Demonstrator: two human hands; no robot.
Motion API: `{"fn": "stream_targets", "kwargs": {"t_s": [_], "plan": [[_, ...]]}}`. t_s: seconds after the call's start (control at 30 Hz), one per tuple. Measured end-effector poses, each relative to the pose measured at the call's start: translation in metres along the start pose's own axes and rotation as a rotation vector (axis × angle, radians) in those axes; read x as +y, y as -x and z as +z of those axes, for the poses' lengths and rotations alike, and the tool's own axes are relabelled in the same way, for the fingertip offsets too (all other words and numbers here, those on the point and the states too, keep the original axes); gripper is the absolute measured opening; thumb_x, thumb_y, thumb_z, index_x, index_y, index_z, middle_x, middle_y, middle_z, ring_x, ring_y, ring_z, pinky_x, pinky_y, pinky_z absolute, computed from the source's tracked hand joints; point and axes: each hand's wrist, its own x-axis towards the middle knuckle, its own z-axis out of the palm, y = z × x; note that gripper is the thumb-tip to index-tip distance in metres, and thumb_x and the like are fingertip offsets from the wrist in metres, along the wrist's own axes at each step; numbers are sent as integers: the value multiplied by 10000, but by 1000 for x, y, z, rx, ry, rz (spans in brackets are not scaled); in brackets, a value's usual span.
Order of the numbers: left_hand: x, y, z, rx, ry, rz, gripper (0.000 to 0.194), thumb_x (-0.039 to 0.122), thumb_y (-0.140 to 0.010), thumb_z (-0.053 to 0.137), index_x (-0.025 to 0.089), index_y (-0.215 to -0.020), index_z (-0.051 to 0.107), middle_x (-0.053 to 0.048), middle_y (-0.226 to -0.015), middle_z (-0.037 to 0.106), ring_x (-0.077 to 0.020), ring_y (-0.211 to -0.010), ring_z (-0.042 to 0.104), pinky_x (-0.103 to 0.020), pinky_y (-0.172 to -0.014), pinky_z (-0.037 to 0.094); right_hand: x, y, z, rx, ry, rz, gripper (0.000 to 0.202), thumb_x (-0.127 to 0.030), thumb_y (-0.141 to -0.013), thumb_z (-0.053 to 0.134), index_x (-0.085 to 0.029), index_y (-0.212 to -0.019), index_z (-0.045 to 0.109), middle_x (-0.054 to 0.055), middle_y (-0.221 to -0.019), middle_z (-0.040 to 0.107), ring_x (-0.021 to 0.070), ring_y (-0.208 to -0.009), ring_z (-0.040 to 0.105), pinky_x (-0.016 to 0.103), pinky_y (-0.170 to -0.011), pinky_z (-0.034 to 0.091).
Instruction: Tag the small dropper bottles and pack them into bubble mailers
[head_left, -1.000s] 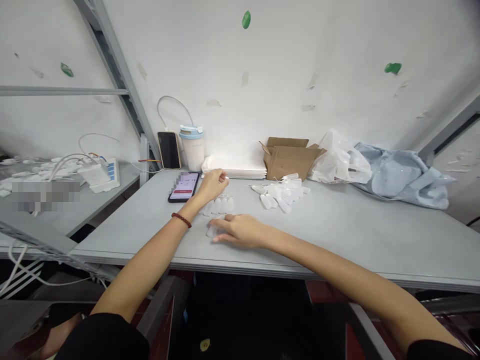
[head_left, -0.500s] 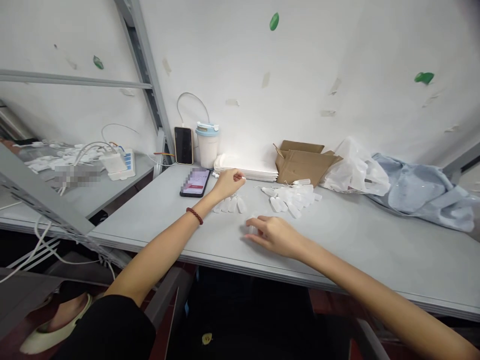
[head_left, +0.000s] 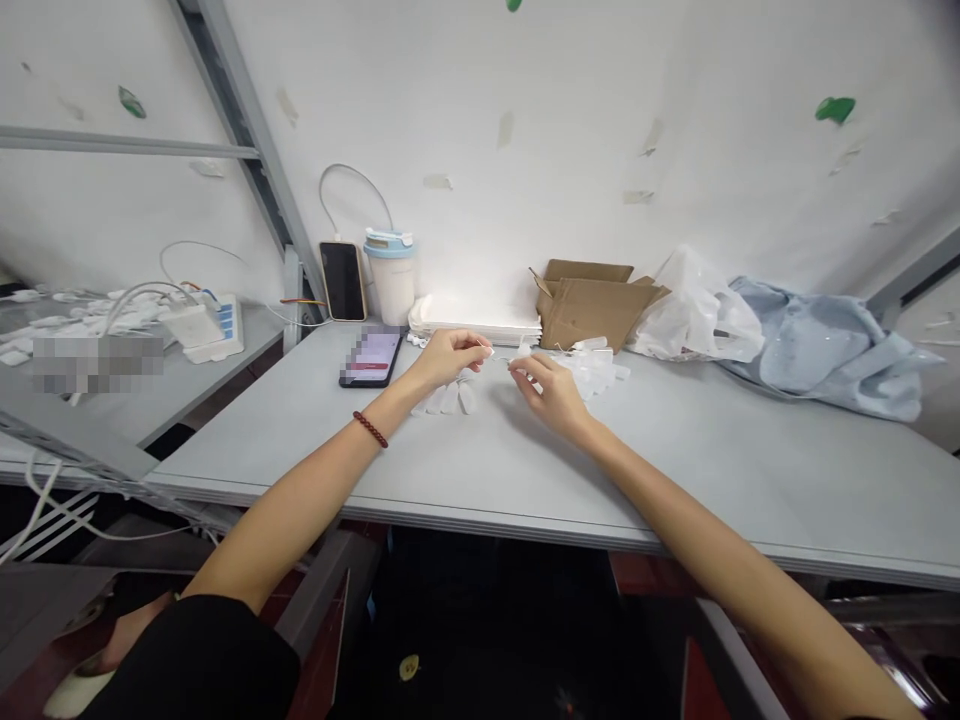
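Note:
My left hand point(head_left: 454, 358), a dark red bead bracelet point(head_left: 370, 429) on its wrist, is closed in a pinch at a thin white strand point(head_left: 485, 346). Facing it a short gap away, my right hand point(head_left: 553, 393) pinches a small translucent white piece, mostly hidden by the fingers. Both hands are raised over the grey table. Beneath my left hand lies a fan of translucent, paddle-shaped tags point(head_left: 448, 399), partly covered. Just beyond my right hand is a larger pile of similar tags point(head_left: 598, 370).
Behind the hands are a white stack point(head_left: 476, 320), a folded cardboard box point(head_left: 589, 308), a plastic bag point(head_left: 697, 310) and blue cloth point(head_left: 832, 350). Leftward lie a phone point(head_left: 373, 355), an upright phone point(head_left: 343, 282) and a lidded cup point(head_left: 391, 280). A metal post point(head_left: 244, 130) borders the table.
My right hand has risen from the table's front part and moved away from me, close to my left fingertips. My left hand stays pinched. The view has shifted slightly.

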Motion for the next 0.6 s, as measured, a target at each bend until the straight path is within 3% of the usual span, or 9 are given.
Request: {"fn": "stream_targets", "kwargs": {"t_s": [0.17,0.33,0.43,0.6], "plan": [[9,8,11,-36,-51,54,240,333,-667,695,123,-776,656,-30,-728,628,-118,-644,557,-272,-610,508,-5,6,-7,-64,1,-37,222,-195,-901,389,-189,-922,610,60,-841,570,152,-706,519,264,-660,414],[8,9,16,95,-110,116,289,357,-687,666,123,-856,648,-52,-827,645,-133,-701,570,-257,-577,509,-5,5,-5,-92,2,-91,237,-147,-886,366,-182,-898,600,66,-841,551,164,-749,513,275,-691,407],[4,7,14,33,-142,90,266,343,-686,668,124,-835,645,-55,-826,647,-150,-737,582,-260,-577,513,-8,4,-6,-92,-63,-109,232,-114,-859,359,-185,-849,579,60,-831,544,160,-749,506,274,-697,402],[12,13,16,-86,-146,173,215,326,-740,629,135,-838,632,-43,-843,660,-128,-673,593,-280,-637,513,-11,4,-8,-144,-209,-89,188,-69,-770,384,-193,-771,526,27,-801,525,135,-690,480,253,-660,387]]}}
